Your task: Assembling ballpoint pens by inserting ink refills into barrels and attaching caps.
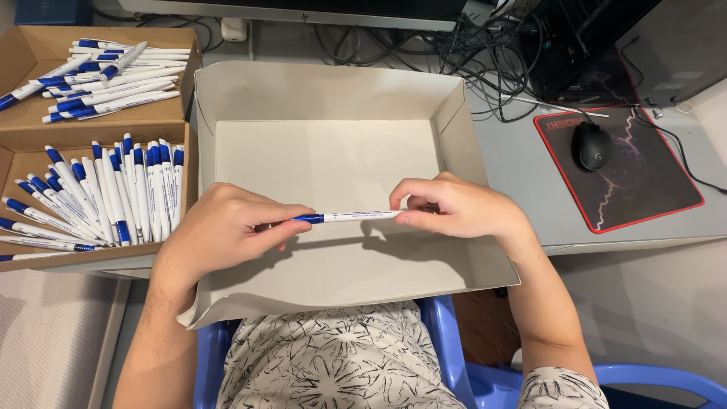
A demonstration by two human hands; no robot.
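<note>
A white pen with a blue tip [352,216] is held level over a shallow grey cardboard tray [326,91]. My left hand [227,231] pinches its blue end and my right hand [454,208] pinches the white end. The tray holds nothing else. To the left, a brown cardboard box [19,151] with two compartments holds several white and blue pens [113,189]; more of the same pens [106,79] lie in the far compartment.
A black mouse [593,145] rests on a black, red-edged mouse pad [651,182] at the right. Tangled cables [485,53] and a monitor base [303,11] sit behind the tray. A blue plastic chair [454,356] is under me.
</note>
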